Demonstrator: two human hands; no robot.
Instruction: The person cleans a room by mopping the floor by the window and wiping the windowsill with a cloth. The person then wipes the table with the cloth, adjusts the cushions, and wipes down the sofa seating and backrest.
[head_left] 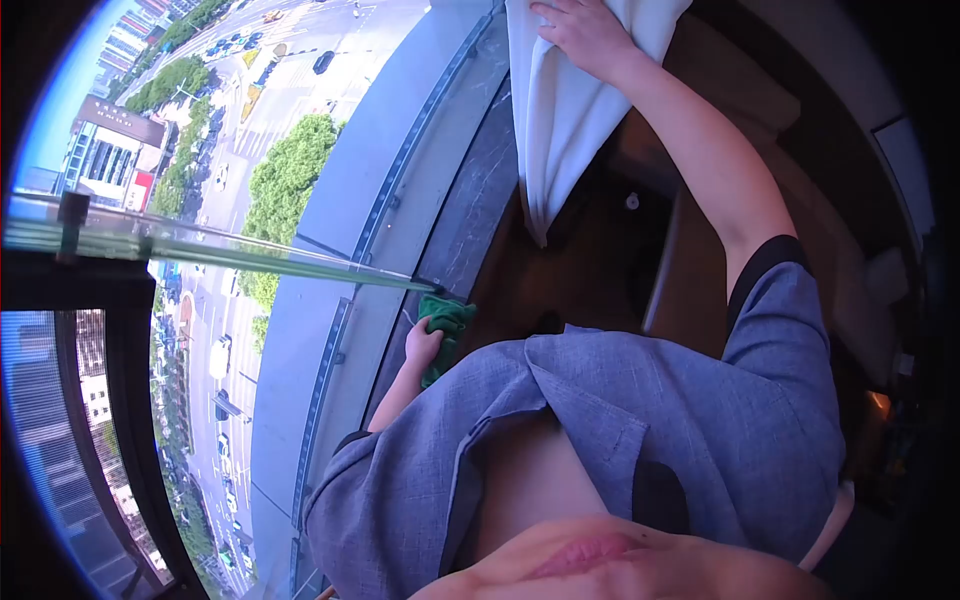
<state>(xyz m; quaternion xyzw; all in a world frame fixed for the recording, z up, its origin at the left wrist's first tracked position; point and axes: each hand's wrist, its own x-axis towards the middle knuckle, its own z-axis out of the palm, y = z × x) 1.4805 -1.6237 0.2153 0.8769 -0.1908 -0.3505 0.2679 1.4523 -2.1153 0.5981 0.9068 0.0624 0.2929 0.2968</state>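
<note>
Dark sill (465, 225) beside a window, with a street (300, 85) far below: your left hand is on a green cloth, your right on a white curtain.

Your left hand (424, 344) has its fingers clamped on the cloth (450, 322), which is at the sill, by the inner end of the glass pane (300, 262); its long axis runs mostly up and down the view, the lower end leaning slightly left. Your right hand (585, 35) reaches up, fingers bent against the curtain (560, 130); you cannot tell how firmly they grip. Its folds run lengthwise, narrowing to a tip that points down the view.
</note>
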